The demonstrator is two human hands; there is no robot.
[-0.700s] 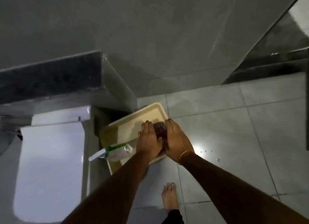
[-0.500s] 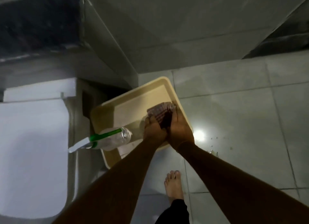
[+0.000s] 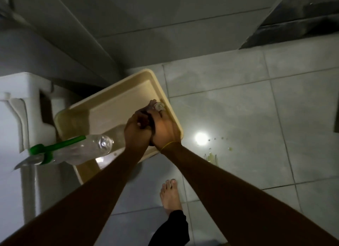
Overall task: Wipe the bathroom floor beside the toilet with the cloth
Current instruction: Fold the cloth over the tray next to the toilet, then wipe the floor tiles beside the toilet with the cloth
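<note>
My left hand (image 3: 136,132) and my right hand (image 3: 165,130) are pressed together over the right side of a beige tray (image 3: 110,106). Between them they squeeze a bunched cloth (image 3: 156,105), of which only a small pale end pokes out past the fingertips. The white toilet (image 3: 16,128) stands at the left. The grey tiled floor (image 3: 247,108) beside it carries small yellowish drops and a smear (image 3: 211,156) to the right of my right wrist.
A clear spray bottle with a green trigger (image 3: 73,150) lies on its side across the tray's near-left edge. My bare foot (image 3: 170,196) stands on the tiles below the tray. A lamp's bright reflection (image 3: 200,137) shines on the floor. Grey walls close the back.
The cloth was spread out above my fingers; now both hands have closed tight around it and bunched it up. The camera has tipped further down and closer.
</note>
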